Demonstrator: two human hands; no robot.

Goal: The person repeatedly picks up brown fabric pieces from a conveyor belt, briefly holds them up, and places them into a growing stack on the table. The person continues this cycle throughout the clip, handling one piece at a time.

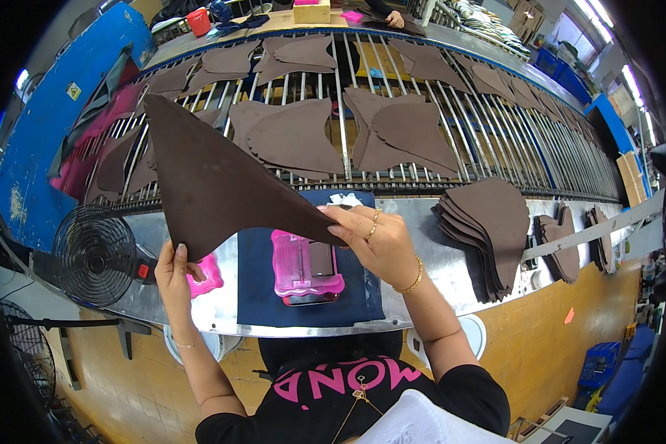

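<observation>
Two hands pinch one brown cut piece [214, 181]: my left hand [174, 270] at its seven o'clock corner, my right hand [377, 240] at the four o'clock tip, lifted taut above the dark blue mat [259, 288] and pink tool [303, 266].

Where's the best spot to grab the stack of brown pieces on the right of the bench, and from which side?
Probably the stack of brown pieces is best pinched at its fanned left edge, coming from the left over the bare metal bench. The layered edges are exposed there and that side looks open, while more piles crowd its right side.
</observation>
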